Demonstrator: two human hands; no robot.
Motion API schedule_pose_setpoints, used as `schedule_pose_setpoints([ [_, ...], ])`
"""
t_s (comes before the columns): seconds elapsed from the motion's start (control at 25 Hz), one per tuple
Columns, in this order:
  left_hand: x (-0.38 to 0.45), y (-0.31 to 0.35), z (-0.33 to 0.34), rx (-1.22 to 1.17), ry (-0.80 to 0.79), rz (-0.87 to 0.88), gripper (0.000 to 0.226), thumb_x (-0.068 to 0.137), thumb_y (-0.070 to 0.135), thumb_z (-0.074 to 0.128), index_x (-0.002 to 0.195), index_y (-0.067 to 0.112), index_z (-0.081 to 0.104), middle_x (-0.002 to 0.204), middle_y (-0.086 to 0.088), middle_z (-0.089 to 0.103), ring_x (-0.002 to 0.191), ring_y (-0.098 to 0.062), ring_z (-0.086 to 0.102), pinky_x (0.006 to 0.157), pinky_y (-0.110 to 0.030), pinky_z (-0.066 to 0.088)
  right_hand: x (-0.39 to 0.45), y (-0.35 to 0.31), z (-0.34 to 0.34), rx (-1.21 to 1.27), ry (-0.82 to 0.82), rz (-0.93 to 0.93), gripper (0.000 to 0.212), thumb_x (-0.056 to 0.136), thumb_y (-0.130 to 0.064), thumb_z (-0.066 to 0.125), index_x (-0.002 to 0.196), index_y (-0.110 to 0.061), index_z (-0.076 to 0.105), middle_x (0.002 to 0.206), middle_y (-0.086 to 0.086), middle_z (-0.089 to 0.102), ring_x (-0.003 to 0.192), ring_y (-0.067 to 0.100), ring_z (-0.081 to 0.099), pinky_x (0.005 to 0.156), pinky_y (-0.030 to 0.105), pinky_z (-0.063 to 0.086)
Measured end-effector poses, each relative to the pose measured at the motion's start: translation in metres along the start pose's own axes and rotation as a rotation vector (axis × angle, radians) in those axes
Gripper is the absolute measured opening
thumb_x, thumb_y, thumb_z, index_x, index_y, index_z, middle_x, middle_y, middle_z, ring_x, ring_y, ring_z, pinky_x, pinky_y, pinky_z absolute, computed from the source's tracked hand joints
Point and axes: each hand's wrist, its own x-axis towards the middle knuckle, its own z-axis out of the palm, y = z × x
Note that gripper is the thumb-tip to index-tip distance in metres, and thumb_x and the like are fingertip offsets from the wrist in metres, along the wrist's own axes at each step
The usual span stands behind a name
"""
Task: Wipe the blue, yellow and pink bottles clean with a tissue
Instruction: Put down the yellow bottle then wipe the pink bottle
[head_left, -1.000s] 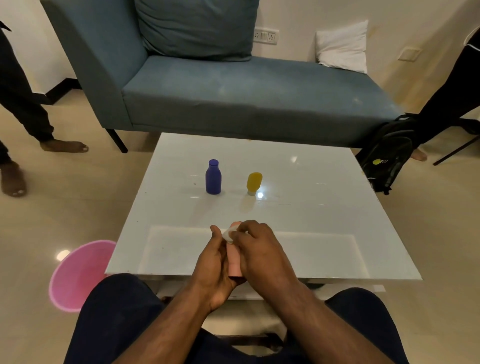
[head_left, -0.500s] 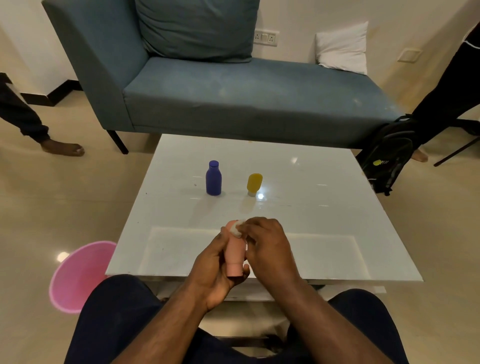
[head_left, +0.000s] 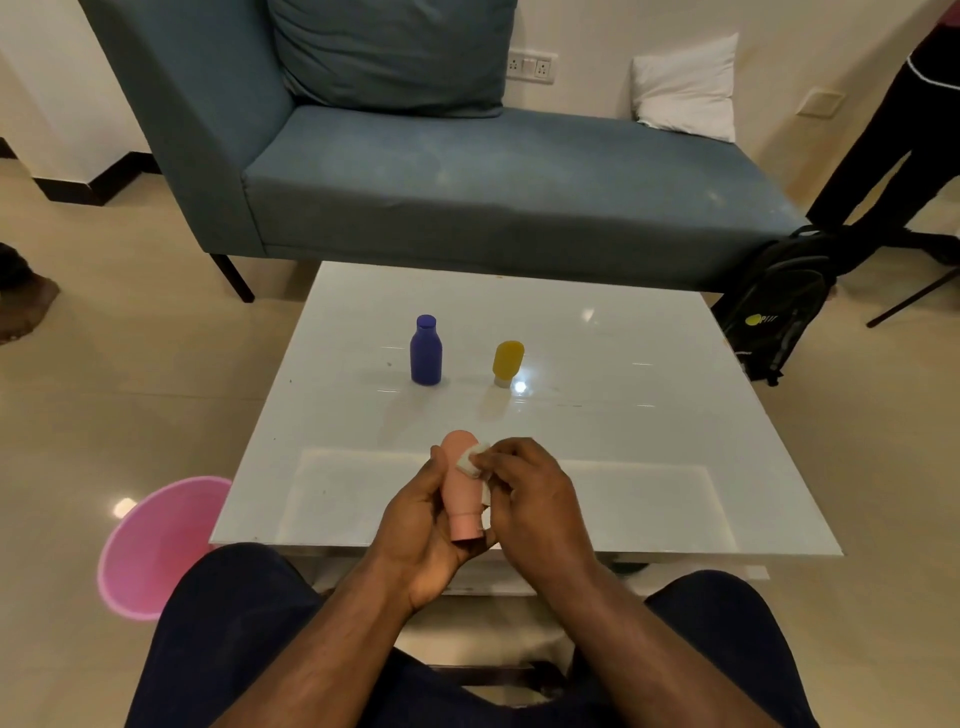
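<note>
My left hand grips the pink bottle over the near edge of the white table, cap end pointing down toward me. My right hand pinches a small folded white tissue against the upper part of the pink bottle. Farther back on the table the blue bottle stands upright. To its right the yellow bottle stands on its pale cap, leaning slightly.
A pink bin sits on the floor left of the table. A blue-grey sofa with a white pillow stands behind the table. A black backpack leans at the right, beside a standing person's legs.
The pink bottle has come into fuller view in my left hand, its rounded end now showing above my fingers. My right hand has slid the tissue along the bottle's upper part.
</note>
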Motion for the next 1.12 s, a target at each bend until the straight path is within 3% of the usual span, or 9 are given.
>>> schedule_pose_setpoints([
  [0.2,0.005,0.005,-0.011,0.022,0.009,-0.004,0.066,0.094,0.059,0.045,0.135,0.009,0.059,0.129,-0.021,0.066,0.120,-0.038,0.063,0.097,-0.053,0.053,-0.036,-0.014,0.006,-0.086,-0.095,-0.112,0.032,0.085,-0.009,0.062,0.115,-0.019,0.066,0.113,-0.003,0.061,0.105,0.011,0.053,0.090,0.019,0.044],
  [0.32,0.003,0.002,-0.008,-0.007,-0.013,-0.014,0.063,0.095,0.055,0.048,0.137,0.008,0.055,0.131,-0.019,0.066,0.121,-0.037,0.062,0.097,-0.054,0.053,-0.020,-0.006,0.004,-0.083,-0.072,-0.107,0.028,0.084,-0.010,0.062,0.111,-0.017,0.068,0.110,0.000,0.062,0.102,0.015,0.055,0.088,0.026,0.049],
  [0.48,-0.002,0.000,-0.001,0.027,-0.019,0.007,0.058,0.093,0.049,0.052,0.138,0.012,0.053,0.129,-0.019,0.067,0.119,-0.037,0.064,0.083,-0.053,0.058,0.006,-0.003,0.000,-0.018,-0.003,-0.002,0.025,0.087,-0.010,0.057,0.108,-0.015,0.069,0.107,0.000,0.061,0.099,0.015,0.057,0.088,0.031,0.051],
  [0.6,0.000,0.005,-0.006,0.023,-0.017,0.031,0.066,0.089,0.050,0.056,0.140,0.009,0.051,0.131,-0.015,0.066,0.117,-0.034,0.066,0.087,-0.051,0.058,-0.019,-0.013,0.004,-0.113,-0.089,-0.119,0.031,0.085,-0.009,0.060,0.114,-0.016,0.065,0.111,0.003,0.062,0.102,0.017,0.054,0.086,0.028,0.050],
  [0.76,0.001,0.000,-0.007,0.099,0.035,0.006,0.071,0.091,0.064,0.046,0.134,0.008,0.056,0.124,-0.017,0.070,0.112,-0.036,0.068,0.094,-0.054,0.054,-0.025,-0.014,0.003,-0.229,-0.145,-0.238,0.035,0.080,-0.013,0.069,0.115,-0.017,0.065,0.115,0.005,0.062,0.102,0.021,0.055,0.081,0.028,0.052],
  [0.84,0.000,-0.006,-0.003,0.161,0.043,0.020,0.068,0.092,0.065,0.042,0.133,0.013,0.057,0.120,-0.017,0.071,0.106,-0.033,0.070,0.089,-0.052,0.056,-0.003,-0.006,0.001,-0.239,-0.120,-0.168,0.033,0.084,-0.016,0.066,0.117,-0.015,0.063,0.120,0.007,0.059,0.110,0.022,0.051,0.088,0.029,0.048],
  [0.96,-0.002,-0.010,0.001,0.203,0.038,0.043,0.067,0.088,0.065,0.044,0.131,0.015,0.059,0.111,-0.016,0.073,0.089,-0.026,0.070,0.071,-0.039,0.054,0.023,-0.003,-0.002,-0.208,-0.038,-0.002,0.032,0.090,-0.016,0.060,0.121,-0.015,0.062,0.121,0.005,0.058,0.113,0.022,0.048,0.093,0.024,0.038],
  [1.12,0.001,-0.008,-0.004,0.219,0.012,0.034,0.063,0.094,0.064,0.038,0.132,0.019,0.061,0.123,-0.016,0.071,0.115,-0.032,0.067,0.102,-0.056,0.048,0.001,-0.015,0.002,-0.284,-0.120,-0.182,0.033,0.084,-0.018,0.065,0.117,-0.016,0.063,0.119,0.005,0.058,0.109,0.022,0.049,0.087,0.025,0.042],
])
